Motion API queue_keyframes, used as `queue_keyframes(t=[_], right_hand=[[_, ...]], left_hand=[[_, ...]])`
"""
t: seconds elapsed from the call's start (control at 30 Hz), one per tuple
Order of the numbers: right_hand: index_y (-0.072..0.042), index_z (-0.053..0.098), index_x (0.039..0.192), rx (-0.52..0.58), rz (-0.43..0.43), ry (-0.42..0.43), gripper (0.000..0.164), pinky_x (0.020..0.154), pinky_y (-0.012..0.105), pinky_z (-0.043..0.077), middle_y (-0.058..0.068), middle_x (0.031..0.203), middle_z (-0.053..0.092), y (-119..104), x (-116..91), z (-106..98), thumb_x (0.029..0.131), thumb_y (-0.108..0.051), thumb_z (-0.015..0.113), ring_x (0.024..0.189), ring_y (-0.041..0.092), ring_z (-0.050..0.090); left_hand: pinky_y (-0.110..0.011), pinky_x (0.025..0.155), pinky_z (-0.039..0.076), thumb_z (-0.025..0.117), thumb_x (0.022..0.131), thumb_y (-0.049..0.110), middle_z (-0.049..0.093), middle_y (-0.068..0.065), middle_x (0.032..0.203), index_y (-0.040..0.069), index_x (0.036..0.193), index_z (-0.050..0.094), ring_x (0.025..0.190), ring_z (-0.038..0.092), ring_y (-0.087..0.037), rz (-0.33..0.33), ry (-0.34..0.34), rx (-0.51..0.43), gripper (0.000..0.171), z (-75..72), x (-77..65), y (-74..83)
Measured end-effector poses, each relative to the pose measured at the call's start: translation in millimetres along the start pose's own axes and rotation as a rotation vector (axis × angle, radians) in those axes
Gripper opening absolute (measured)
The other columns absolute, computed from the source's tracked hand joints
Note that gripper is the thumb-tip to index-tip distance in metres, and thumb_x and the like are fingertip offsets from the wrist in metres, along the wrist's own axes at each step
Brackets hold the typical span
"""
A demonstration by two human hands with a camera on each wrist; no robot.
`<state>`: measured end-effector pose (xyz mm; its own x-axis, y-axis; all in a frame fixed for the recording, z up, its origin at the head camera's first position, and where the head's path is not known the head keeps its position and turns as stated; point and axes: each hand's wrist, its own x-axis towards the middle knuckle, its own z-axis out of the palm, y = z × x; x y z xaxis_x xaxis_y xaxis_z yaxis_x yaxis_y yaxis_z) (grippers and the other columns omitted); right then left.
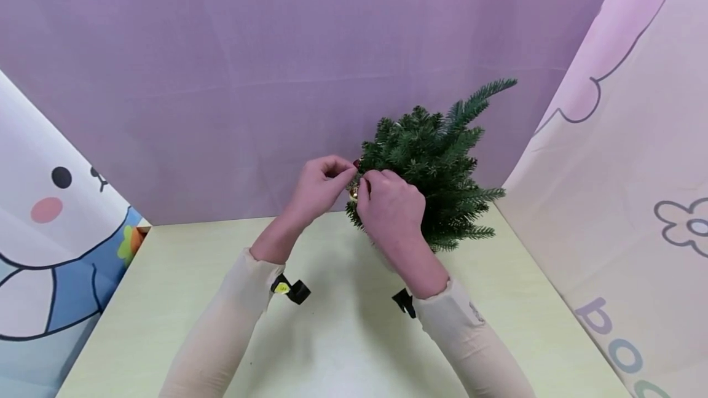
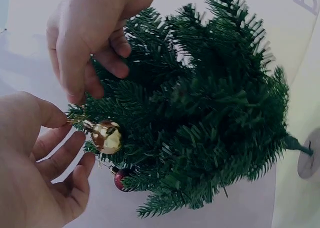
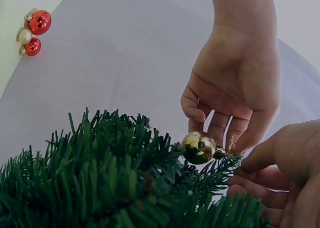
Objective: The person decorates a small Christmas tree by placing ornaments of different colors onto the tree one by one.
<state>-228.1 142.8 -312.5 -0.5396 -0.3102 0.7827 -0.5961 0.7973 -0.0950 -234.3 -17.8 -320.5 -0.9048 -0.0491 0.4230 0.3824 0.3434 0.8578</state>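
A shiny gold bauble [image 2: 106,137] hangs against the outer twigs of a small artificial Christmas tree [image 1: 426,158]. My left hand [image 1: 321,189] pinches the bauble's thin gold string between thumb and forefinger, near a branch tip. On the other side of that tip, my right hand [image 1: 394,204] holds the end of the green branch [image 3: 231,164] in its fingers. Both hands' fingertips nearly meet there. A dark red glittery bauble [image 2: 122,180] sits among the twigs close to the gold one. Part of the contact is hidden behind the fingers in the head view.
In the right wrist view, two red baubles [image 3: 40,21] [image 3: 33,46] and a pale bauble [image 3: 25,36] lie together on the table. The tree's round base [image 2: 306,160] shows in the left wrist view. A purple cloth wall [image 1: 221,78] stands behind the pale tabletop [image 1: 193,275].
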Motion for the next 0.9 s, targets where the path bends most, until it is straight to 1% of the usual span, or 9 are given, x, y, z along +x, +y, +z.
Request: queue_keyframes(t=[0.07,0.13,0.23,0.37,0.47,0.57,0.67,0.8,0.9], right_hand=[[-0.009,0.075,0.09,0.0,0.002,-0.007,0.02,0.035,0.036,0.041,0.007,0.079,0.068,0.7,0.6,0.1,0.094,-0.02,0.059,0.044,0.023,0.054],[-0.009,0.076,0.09,0.002,0.005,-0.018,0.021,0.035,0.035,0.04,0.007,0.078,0.068,1.1,1.1,0.3,0.094,-0.02,0.058,0.042,0.022,0.052],[-0.009,0.076,0.091,0.006,0.012,-0.039,0.022,0.034,0.033,0.038,0.007,0.077,0.067,1.0,1.5,0.2,0.094,-0.02,0.057,0.041,0.021,0.049],[-0.01,0.076,0.089,0.012,0.012,-0.057,0.02,0.033,0.031,0.035,0.006,0.074,0.065,0.8,1.1,-0.3,0.093,-0.021,0.059,0.038,0.019,0.045],[-0.01,0.076,0.086,0.025,0.007,-0.056,0.019,0.032,0.03,0.034,0.005,0.071,0.064,1.8,0.2,-0.1,0.092,-0.02,0.061,0.037,0.018,0.042],[-0.01,0.075,0.083,0.045,-0.002,-0.059,0.018,0.033,0.03,0.034,0.004,0.07,0.063,3.1,-0.7,0.3,0.091,-0.02,0.062,0.037,0.018,0.043],[-0.011,0.074,0.081,0.069,-0.015,-0.078,0.018,0.034,0.03,0.035,0.003,0.07,0.061,3.9,-1.9,0.3,0.091,-0.02,0.063,0.039,0.018,0.044],[-0.011,0.074,0.081,0.106,-0.035,-0.092,0.017,0.036,0.03,0.037,0.002,0.071,0.061,5.0,-3.5,-0.5,0.091,-0.02,0.064,0.043,0.018,0.048],[-0.011,0.074,0.084,0.152,-0.065,-0.063,0.016,0.036,0.029,0.036,0.002,0.075,0.064,6.2,-5.3,-4.4,0.091,-0.02,0.064,0.043,0.016,0.046]], left_hand=[[-0.033,0.067,0.047,0.062,0.097,0.021,0.067,-0.007,0.096,0.004,0.102,0.072,0.086,0.06,-0.025,-0.044,-0.024,-0.051,0.02,-0.7,2.8,-0.7],[-0.032,0.07,0.047,0.061,0.098,0.02,0.066,-0.008,0.099,0.001,0.104,0.07,0.089,0.06,-0.028,-0.101,-0.046,-0.124,0.022,-0.9,4.9,-1.8],[-0.03,0.072,0.048,0.059,0.099,0.018,0.065,-0.008,0.103,0.0,0.106,0.069,0.094,0.061,-0.027,-0.184,-0.071,-0.2,0.022,-0.7,7.2,-5.7],[-0.03,0.073,0.048,0.057,0.1,0.018,0.065,-0.008,0.105,0.001,0.108,0.069,0.095,0.063,-0.024,-0.255,-0.099,-0.232,0.022,0.1,5.5,-11.4],[-0.03,0.074,0.048,0.056,0.1,0.02,0.065,-0.008,0.106,0.002,0.109,0.068,0.097,0.063,-0.025,-0.279,-0.126,-0.252,0.023,0.5,3.2,-16.8],[-0.032,0.076,0.048,0.056,0.1,0.021,0.064,-0.008,0.105,0.002,0.109,0.067,0.101,0.061,-0.029,-0.278,-0.148,-0.276,0.024,-0.3,0.7,-22.2],[-0.034,0.08,0.047,0.057,0.1,0.022,0.065,-0.007,0.105,0.003,0.109,0.067,0.102,0.061,-0.028,-0.25,-0.154,-0.252,0.024,-2.5,-2.4,-26.7],[-0.037,0.085,0.047,0.058,0.099,0.02,0.066,-0.012,0.103,0.004,0.106,0.069,0.097,0.061,-0.028,-0.16,-0.143,-0.158,0.021,-5.0,-6.1,-29.8],[-0.038,0.084,0.049,0.059,0.099,0.017,0.066,-0.017,0.104,0.004,0.105,0.07,0.094,0.06,-0.028,-0.082,-0.139,-0.083,0.019,-4.5,-8.0,-31.8]])
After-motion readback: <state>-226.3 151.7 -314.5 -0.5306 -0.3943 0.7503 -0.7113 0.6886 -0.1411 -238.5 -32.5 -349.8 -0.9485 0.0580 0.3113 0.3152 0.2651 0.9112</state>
